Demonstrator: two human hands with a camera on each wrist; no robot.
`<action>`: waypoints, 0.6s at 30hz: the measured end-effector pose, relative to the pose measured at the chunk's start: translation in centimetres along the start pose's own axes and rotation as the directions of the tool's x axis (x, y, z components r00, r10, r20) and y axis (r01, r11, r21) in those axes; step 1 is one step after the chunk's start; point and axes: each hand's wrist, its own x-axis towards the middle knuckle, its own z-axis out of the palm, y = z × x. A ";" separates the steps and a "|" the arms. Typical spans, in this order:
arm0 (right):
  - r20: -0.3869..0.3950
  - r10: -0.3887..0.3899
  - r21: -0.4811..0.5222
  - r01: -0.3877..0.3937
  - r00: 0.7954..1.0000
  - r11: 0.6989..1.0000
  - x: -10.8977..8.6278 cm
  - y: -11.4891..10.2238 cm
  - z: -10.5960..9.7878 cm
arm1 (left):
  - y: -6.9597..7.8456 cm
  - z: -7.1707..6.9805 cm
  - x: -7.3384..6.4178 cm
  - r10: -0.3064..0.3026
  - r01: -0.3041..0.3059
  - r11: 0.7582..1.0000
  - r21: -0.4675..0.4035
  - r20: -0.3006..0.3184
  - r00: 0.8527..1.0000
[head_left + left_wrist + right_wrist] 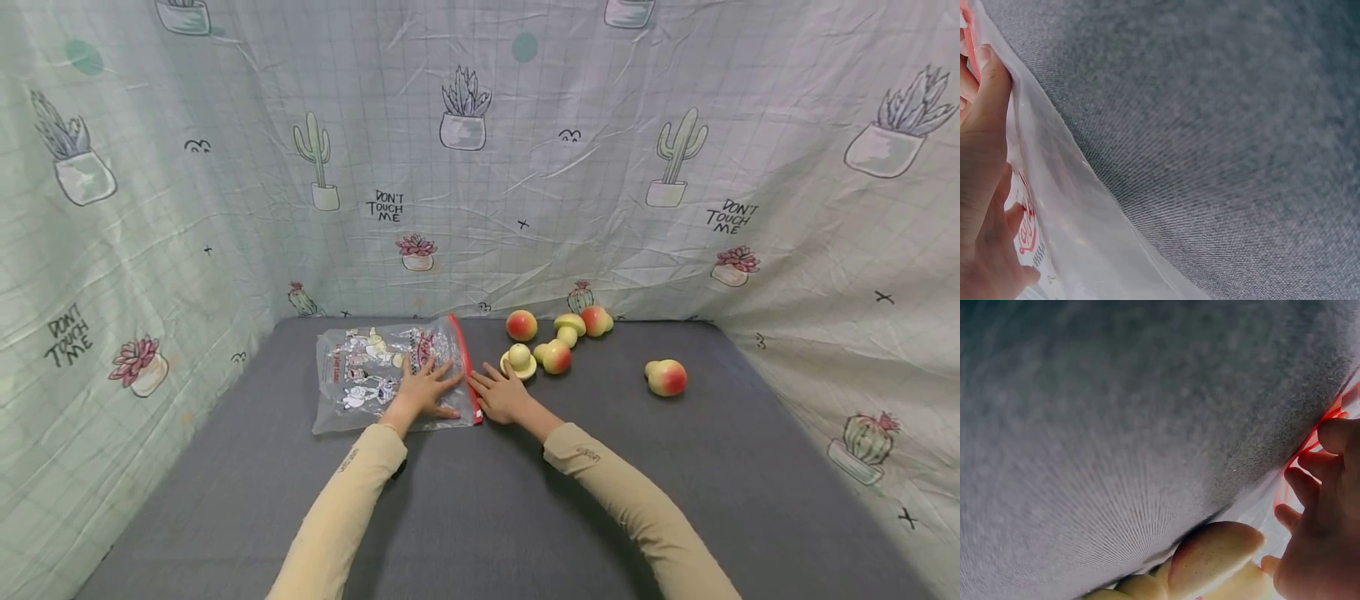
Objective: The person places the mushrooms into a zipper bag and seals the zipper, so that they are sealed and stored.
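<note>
A clear plastic zip bag (337,412) with printed cartoon figures and a red zip strip (462,354) lies flat on the grey table. On its right part, near the strip, my left hand (425,392) rests with spread fingers. My right hand (506,398) touches the red strip with its fingertips, the fingers extended. The left wrist view has the left thumb (994,87) over the bag's film. In the right wrist view, the right fingers (1319,465) meet the red strip. Just beyond the right hand sits a pale yellow mushroom-shaped piece (518,361).
Red-and-yellow fruit-like pieces lie right of the bag: a round one (521,326), a knobbed one (555,357), another at the back (596,321), and one farther right (666,377). A second yellow mushroom-shaped piece (570,327) is among them. Patterned cloth (525,183) surrounds the table.
</note>
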 end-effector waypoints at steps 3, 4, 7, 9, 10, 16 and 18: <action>0.006 -0.007 -0.026 0.007 1.000 1.000 0.1 -0.1 0.1 | 0.1 0.0 0.0 -0.006 0.006 1.000 0.008 0.011 1.000; 0.010 -0.008 -0.034 0.008 1.000 0.999 0.1 -0.1 0.2 | 0.1 0.0 0.1 -0.009 0.009 1.000 0.011 0.015 1.000; 0.027 -0.008 -0.065 0.010 1.000 0.998 0.3 -0.1 0.4 | 0.0 0.4 0.4 -0.015 0.015 1.000 -0.003 0.032 0.999; 0.039 -0.005 -0.080 0.009 0.999 0.997 0.3 0.0 0.5 | -0.3 1.1 0.9 -0.013 0.014 1.000 -0.022 0.036 0.999; 0.040 -0.005 -0.084 0.009 0.999 0.996 0.4 0.0 0.6 | -0.5 1.5 1.1 -0.010 0.011 0.999 -0.035 0.032 0.999; 0.042 -0.011 -0.099 0.015 0.999 0.995 0.3 0.2 0.6 | -1.1 3.1 1.9 0.006 -0.005 0.998 -0.069 0.018 1.000; 0.040 -0.013 -0.109 0.018 0.999 0.994 0.3 0.2 0.6 | -0.5 1.6 1.1 -0.013 0.017 0.998 -0.065 0.068 0.998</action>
